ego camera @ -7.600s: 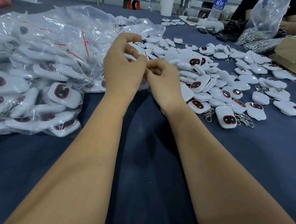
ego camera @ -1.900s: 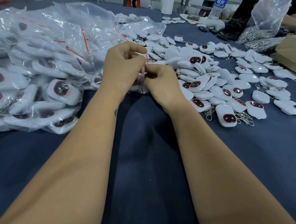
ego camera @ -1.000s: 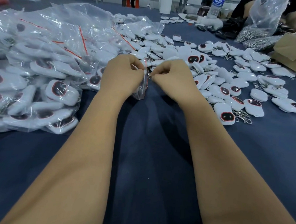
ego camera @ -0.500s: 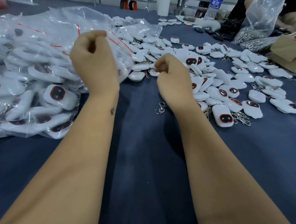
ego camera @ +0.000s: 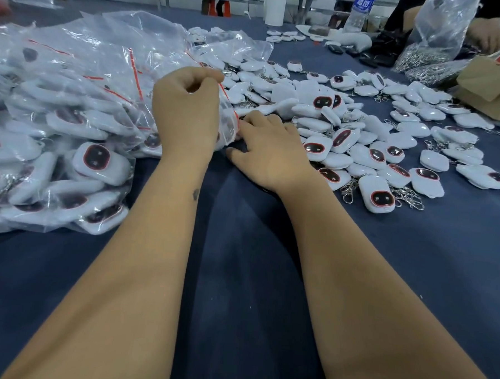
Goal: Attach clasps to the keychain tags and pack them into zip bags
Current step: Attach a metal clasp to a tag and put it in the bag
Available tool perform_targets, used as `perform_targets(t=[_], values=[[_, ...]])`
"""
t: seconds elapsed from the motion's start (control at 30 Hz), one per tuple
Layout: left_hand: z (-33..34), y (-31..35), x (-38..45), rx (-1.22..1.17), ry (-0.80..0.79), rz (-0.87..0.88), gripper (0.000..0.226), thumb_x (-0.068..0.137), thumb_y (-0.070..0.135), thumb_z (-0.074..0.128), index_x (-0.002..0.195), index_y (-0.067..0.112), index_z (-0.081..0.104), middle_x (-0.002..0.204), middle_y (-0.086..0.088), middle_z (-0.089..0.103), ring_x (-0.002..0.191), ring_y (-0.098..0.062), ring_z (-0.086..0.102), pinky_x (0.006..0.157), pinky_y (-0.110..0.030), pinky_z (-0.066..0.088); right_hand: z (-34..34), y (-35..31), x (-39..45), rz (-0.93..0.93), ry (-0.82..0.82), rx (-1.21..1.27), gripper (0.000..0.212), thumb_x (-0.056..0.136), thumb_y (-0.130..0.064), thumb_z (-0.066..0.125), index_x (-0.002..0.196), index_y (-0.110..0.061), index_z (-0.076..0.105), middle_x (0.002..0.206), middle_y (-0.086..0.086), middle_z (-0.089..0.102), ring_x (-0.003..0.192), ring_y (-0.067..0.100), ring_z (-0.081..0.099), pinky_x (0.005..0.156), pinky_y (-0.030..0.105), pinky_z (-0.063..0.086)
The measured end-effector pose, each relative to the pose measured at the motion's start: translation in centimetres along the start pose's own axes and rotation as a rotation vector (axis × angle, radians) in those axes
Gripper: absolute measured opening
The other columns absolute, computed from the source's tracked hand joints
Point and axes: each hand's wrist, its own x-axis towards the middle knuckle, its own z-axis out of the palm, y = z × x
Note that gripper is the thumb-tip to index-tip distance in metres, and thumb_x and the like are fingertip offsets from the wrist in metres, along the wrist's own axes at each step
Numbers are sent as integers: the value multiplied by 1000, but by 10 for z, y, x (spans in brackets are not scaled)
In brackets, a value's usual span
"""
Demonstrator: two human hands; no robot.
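Now my right hand (ego camera: 269, 152) lies on the blue desk (ego camera: 238, 275), fingers spread flat beside the loose keychain tags (ego camera: 362, 131). My left hand (ego camera: 187, 113) pinches a zip bag (ego camera: 227, 121) at its red strip. Packed bags (ego camera: 73, 107) pile toward the desk's left edge.

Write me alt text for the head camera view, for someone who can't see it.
Seen from above, a person's left hand pinches the top of a clear zip bag while the right hand reaches, fingers extended, to its red-striped opening. Bagged white keychain tags pile up on the left of the dark blue table; loose tags with metal clasps spread right.
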Motion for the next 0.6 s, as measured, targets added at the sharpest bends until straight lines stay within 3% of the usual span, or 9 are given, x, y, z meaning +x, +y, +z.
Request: perform_targets(t=[0.17, 0.3, 0.37, 0.47, 0.53, 0.6], values=[[2, 1, -2, -108, -108, -159, 34, 86, -4, 50, 77, 23, 70, 47, 12, 47, 41, -5, 33, 42, -16, 31, -5, -2, -3, -3, 83, 78, 17, 92, -32, 50, 100, -18, 45, 108, 5, 61, 105, 31, 49, 75, 36, 26], [3, 1, -5, -262, -197, -358, 31, 91, -8, 49, 83, 14, 68, 52, 6, 59, 45, -6, 55, 42, -15, 39, -9, 0, -1, 55, 176, 26, 17, 98, -18, 41, 108, -9, 51, 100, 18, 63, 94, 38, 53, 68, 38, 26], [3, -2, -7, -170, -219, -382, 34, 92, -8, 44, 82, 15, 67, 50, 6, 62, 48, -8, 61, 44, -17, 44, -15, 1, -2, 190, 228, 251, 16, 100, -17, 39, 104, -8, 51, 91, 16, 62, 87, 38, 55, 66, 40, 33], [4, -5, -11, -13, -263, -392, 35, 90, -6, 39, 82, 16, 65, 53, 3, 64, 47, -7, 63, 47, -18, 49, -27, 1, -3, 388, 333, 812, 21, 102, -18, 39, 108, -11, 58, 90, 4, 62, 85, 28, 62, 73, 38, 46], [5, -2, -13, -14, -260, -408, 33, 89, -4, 40, 79, 16, 64, 62, -2, 63, 45, -7, 61, 47, -18, 49, -34, -1, -3, 471, 340, 1172, 22, 100, -12, 41, 107, -13, 62, 92, 5, 65, 67, 16, 65, 62, 28, 49], [6, 1, -14, -59, -272, -423, 27, 88, 1, 47, 72, 16, 61, 57, 0, 63, 45, -10, 59, 51, -21, 50, -39, -5, -4, 519, 274, 1516, 20, 96, -5, 44, 101, -10, 63, 82, 9, 66, 52, 13, 60, 52, 22, 47]])
